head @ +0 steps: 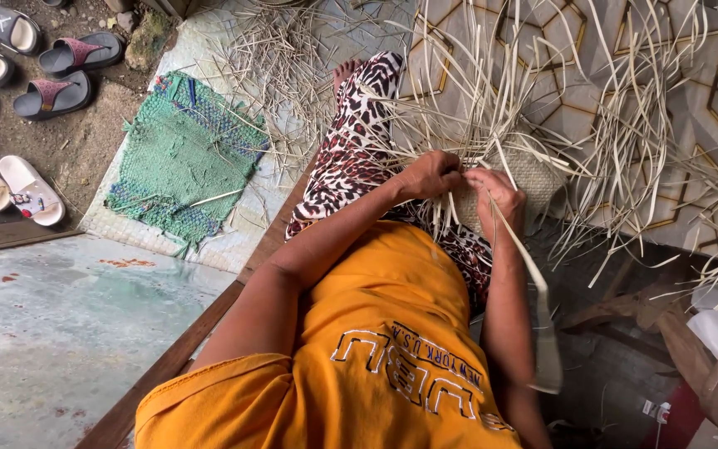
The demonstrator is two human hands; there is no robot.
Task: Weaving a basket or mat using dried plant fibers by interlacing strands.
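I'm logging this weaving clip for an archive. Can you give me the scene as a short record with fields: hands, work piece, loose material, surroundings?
left hand: left hand closed in a grip on pale strips at the edge of the woven piece
right hand: right hand pinching strips beside it, one long strip trailing down
work piece: half-woven pale mat, loose ends fanning out
surface: patterned floor
left side: green mat; sandals on dirt
clothing: orange shirt, spotted garment

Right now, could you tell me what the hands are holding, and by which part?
Both the left hand and right hand pinch loose pale strips at the unfinished edge of the woven basket on the lap.
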